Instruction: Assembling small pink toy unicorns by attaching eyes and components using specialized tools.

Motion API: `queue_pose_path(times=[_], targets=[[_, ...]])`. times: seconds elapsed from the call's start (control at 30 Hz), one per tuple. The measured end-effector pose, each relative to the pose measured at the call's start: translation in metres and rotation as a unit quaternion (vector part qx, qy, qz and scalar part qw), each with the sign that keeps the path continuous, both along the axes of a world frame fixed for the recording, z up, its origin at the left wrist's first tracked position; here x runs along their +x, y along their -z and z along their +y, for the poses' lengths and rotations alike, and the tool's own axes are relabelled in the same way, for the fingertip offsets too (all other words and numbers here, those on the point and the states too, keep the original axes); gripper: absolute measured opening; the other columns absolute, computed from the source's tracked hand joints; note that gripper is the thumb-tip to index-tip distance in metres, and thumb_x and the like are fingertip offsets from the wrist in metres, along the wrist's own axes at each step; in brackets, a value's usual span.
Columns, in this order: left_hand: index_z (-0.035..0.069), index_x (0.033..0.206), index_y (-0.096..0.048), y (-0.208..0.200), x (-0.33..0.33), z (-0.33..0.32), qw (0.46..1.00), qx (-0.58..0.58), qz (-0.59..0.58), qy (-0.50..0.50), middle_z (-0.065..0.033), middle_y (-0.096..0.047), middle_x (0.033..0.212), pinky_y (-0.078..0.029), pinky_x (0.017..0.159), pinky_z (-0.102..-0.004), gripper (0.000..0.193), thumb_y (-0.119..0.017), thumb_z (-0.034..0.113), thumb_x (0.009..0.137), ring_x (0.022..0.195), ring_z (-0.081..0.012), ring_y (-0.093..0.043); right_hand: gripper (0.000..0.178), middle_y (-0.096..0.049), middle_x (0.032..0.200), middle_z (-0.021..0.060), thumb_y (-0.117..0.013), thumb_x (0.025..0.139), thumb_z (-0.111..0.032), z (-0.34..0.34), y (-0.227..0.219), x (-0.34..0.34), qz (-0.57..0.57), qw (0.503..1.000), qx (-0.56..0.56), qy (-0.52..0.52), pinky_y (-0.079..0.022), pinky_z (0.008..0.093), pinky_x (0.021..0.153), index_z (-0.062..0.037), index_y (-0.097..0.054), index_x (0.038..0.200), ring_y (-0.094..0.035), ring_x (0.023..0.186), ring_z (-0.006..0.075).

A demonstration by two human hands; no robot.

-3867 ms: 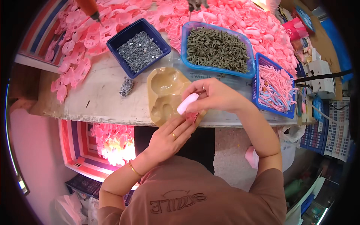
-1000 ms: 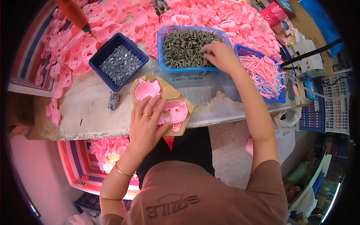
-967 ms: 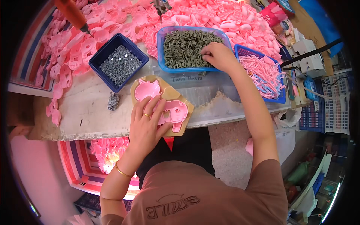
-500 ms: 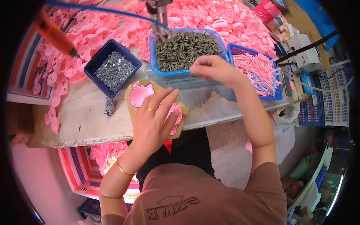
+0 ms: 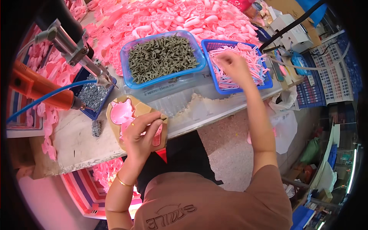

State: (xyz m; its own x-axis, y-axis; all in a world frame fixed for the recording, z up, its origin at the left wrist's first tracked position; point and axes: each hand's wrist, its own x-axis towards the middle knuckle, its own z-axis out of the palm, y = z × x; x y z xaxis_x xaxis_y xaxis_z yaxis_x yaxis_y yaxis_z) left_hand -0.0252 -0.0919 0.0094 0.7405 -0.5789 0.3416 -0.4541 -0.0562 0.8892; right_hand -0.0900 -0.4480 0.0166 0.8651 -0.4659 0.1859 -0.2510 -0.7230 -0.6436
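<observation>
Wooden workbench [image 5: 86, 151], left fingers [image 5: 147, 117] pinching dark part [image 5: 164, 119], right fingers [image 5: 226, 56] over blue basket [image 5: 234, 91], grip unclear

Tray [image 5: 142, 107] under my L hand [image 5: 140, 132], ctr-left of frame; clip tub [image 5: 168, 78] upper ctr, basket [image 5: 230, 91] R of it, parts pile [image 5: 168, 15] behind.

A: "Observed at the left hand [image 5: 140, 134]?"
B: "It masks part of the lower pink piece [image 5: 157, 137]. Dark bit [image 5: 164, 119] pinched at its fingertips: too small to identify."
A: "Right hand [image 5: 234, 67]?"
B: "Contact with the pink strips [image 5: 222, 78] undetermined. Navy box [image 5: 111, 92]: partly behind the orange tool [image 5: 42, 86]. Pink heap [image 5: 168, 17]: cut by upper edge."
</observation>
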Motion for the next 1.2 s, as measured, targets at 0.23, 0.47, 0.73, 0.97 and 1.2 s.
queue_pose_path(times=[0.23, 0.47, 0.73, 0.97, 1.2], targets=[[0.001, 0.11, -0.071, 0.005, 0.0, -0.003, 0.991, 0.017, 0.131, 0.016, -0.0087, -0.071, 0.101, -0.054, 0.075, -0.0249, 0.02, -0.069, 0.005, 0.09, 0.087, -0.0123, -0.067, 0.016, -0.066, 0.094, 0.0135, -0.065, 0.081, -0.008, -0.085, 0.019, 0.007, -0.019, 0.938, -0.335, 0.084, -0.052, 0.0414, 0.079, -0.006, -0.071, 0.096, -0.065, 0.087, 0.0302], [-0.003, 0.115, -0.067, -0.002, 0.003, 0.008, 0.977, 0.048, 0.205, 0.026, -0.0078, -0.069, 0.106, -0.058, 0.078, -0.0258, 0.021, -0.058, 0.007, 0.099, 0.094, -0.0128, -0.067, 0.016, -0.069, 0.098, 0.0136, -0.076, 0.074, -0.015, -0.077, -0.006, 0.006, 0.072, 0.971, -0.205, 0.097, -0.053, 0.0396, 0.081, -0.0064, -0.071, 0.087, -0.066, 0.094, 0.0295], [-0.003, 0.115, -0.066, -0.001, 0.009, 0.011, 0.96, 0.01, 0.276, 0.041, -0.0082, -0.07, 0.105, -0.057, 0.08, -0.0272, 0.024, -0.057, 0.012, 0.1, 0.093, -0.0134, -0.067, 0.022, -0.068, 0.084, 0.004, -0.071, 0.088, -0.017, -0.042, -0.038, 0.008, 0.006, 0.976, 0.215, 0.018, -0.049, 0.0229, 0.064, -0.0034, -0.065, 0.103, -0.063, 0.074, 0.0093], [-0.004, 0.113, -0.067, 0.0, 0.015, 0.011, 0.949, -0.001, 0.315, 0.012, -0.0081, -0.071, 0.101, -0.056, 0.078, -0.0238, 0.024, -0.061, 0.014, 0.098, 0.086, -0.0109, -0.067, 0.02, -0.07, 0.087, 0.0097, -0.07, 0.086, -0.006, 0.094, -0.046, 0.019, 0.006, 0.881, 0.44, -0.171, -0.051, 0.0233, 0.063, -0.0058, -0.055, 0.1, -0.068, 0.075, 0.0138], [-0.004, 0.108, -0.068, -0.005, 0.011, 0.015, 0.931, -0.016, 0.366, -0.007, -0.0073, -0.072, 0.093, -0.055, 0.075, -0.0234, 0.024, -0.062, 0.017, 0.098, 0.082, -0.0099, -0.068, 0.028, -0.071, 0.094, 0.0186, -0.073, 0.083, 0.002, 0.165, -0.016, 0.018, 0.011, 0.819, 0.542, -0.185, -0.053, 0.0258, 0.064, -0.0078, -0.048, 0.093, -0.07, 0.08, 0.0178]])
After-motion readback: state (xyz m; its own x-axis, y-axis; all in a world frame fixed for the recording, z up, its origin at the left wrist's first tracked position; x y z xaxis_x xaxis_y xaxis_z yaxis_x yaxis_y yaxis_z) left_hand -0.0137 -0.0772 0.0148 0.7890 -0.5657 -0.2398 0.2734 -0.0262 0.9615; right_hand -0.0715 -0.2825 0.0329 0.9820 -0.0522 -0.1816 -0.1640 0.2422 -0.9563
